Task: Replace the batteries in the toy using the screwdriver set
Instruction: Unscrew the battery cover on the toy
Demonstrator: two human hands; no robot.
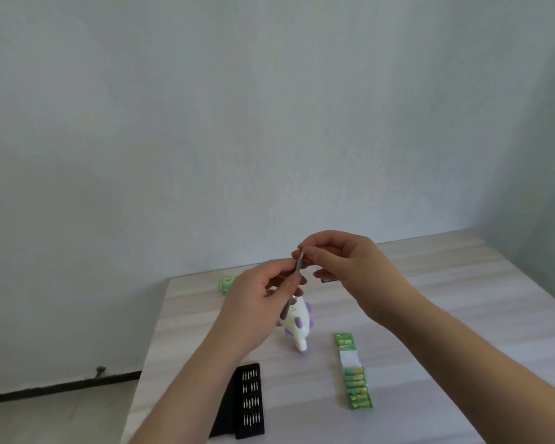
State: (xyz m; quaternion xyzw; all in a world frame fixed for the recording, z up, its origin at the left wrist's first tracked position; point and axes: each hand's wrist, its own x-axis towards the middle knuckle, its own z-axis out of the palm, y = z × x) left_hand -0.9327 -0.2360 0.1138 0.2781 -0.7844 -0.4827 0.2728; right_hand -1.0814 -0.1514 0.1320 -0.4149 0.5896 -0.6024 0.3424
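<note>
Pale wood table (430, 283) stood low in frame, blue-grey wall (269, 107) behind. Toy (297, 325), battery pack (354, 376), bit case (249, 400) lay below hands. Left hand (263, 299) gripped screwdriver (293, 285); right hand (346, 267) pinched its top.

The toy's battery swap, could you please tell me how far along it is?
Early stage. Done: the bit case lies open on the table. In hand: the left hand holds the screwdriver while the right hand pinches its top end. Left: the toy lies untouched, and the battery pack holds its batteries.
</note>
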